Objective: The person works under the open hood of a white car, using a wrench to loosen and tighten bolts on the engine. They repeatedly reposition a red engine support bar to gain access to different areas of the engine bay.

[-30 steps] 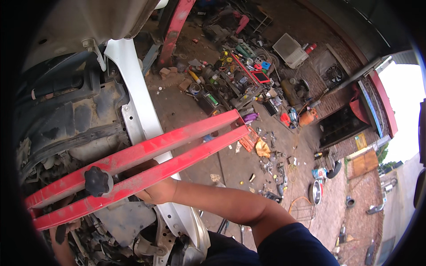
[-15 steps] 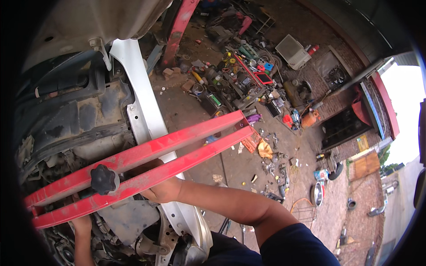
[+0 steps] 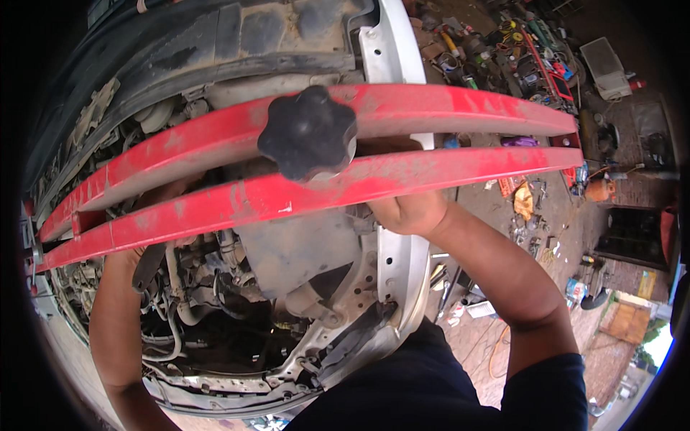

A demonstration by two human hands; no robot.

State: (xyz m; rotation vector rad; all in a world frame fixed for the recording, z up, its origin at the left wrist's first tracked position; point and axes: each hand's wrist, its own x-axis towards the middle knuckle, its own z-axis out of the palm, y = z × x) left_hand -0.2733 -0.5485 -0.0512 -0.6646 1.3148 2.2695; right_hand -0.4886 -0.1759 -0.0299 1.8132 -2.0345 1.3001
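A red double-beam steel bar (image 3: 467, 161) spans the engine bay of a white car (image 3: 399, 280), with a black star-shaped knob (image 3: 305, 131) at its middle. My right hand (image 3: 410, 212) is curled against the underside of the bar, right of the knob, near the white fender; what its fingers grip is hidden. My left hand (image 3: 133, 253) is under the bar at the left, mostly hidden, beside a dark flat piece (image 3: 149, 266) and engine hoses (image 3: 183, 305).
Right of the car, tools and parts (image 3: 535, 57) lie cluttered on the floor. Further right are a pale boxy case (image 3: 604, 65), an orange gas cylinder (image 3: 602, 189), a dark doorway (image 3: 629, 233) in a brick wall and a wooden board (image 3: 625, 320).
The view has swung down onto the engine bay, so the bar looks larger and more level. My left forearm shows more. Both hands remain beneath the bar.
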